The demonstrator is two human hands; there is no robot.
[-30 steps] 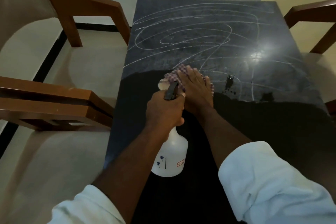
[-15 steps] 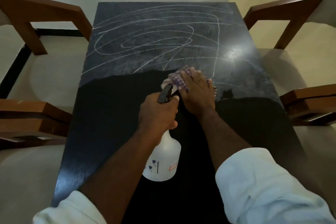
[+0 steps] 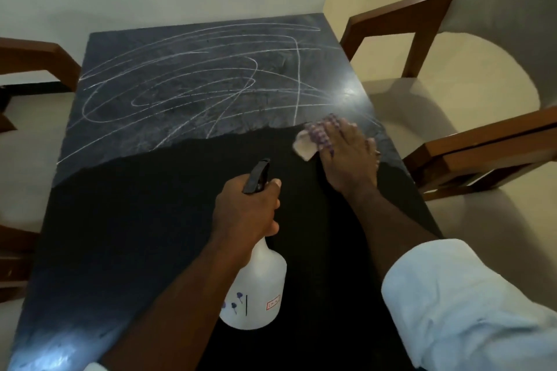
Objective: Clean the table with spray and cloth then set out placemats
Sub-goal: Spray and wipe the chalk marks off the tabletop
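A dark stone table (image 3: 135,220) fills the view, its far half covered in white chalk-like scribbles, its near half wiped dark. My left hand (image 3: 247,211) grips the neck of a white spray bottle (image 3: 256,292) with a black trigger head, held over the table's middle. My right hand (image 3: 349,153) lies flat, fingers spread, pressing a purple-checked cloth (image 3: 313,141) onto the table near its right edge, at the border of the scribbled part. Most of the cloth is hidden under the palm.
A wooden armchair with pale cushions (image 3: 470,75) stands close against the table's right side. Another wooden chair arm (image 3: 39,57) shows at the left. A pale wall lies beyond the table's far edge.
My right hand has slid the cloth from the table's middle out to its right edge. The view has turned to the right. The left hand still holds the bottle in the same place.
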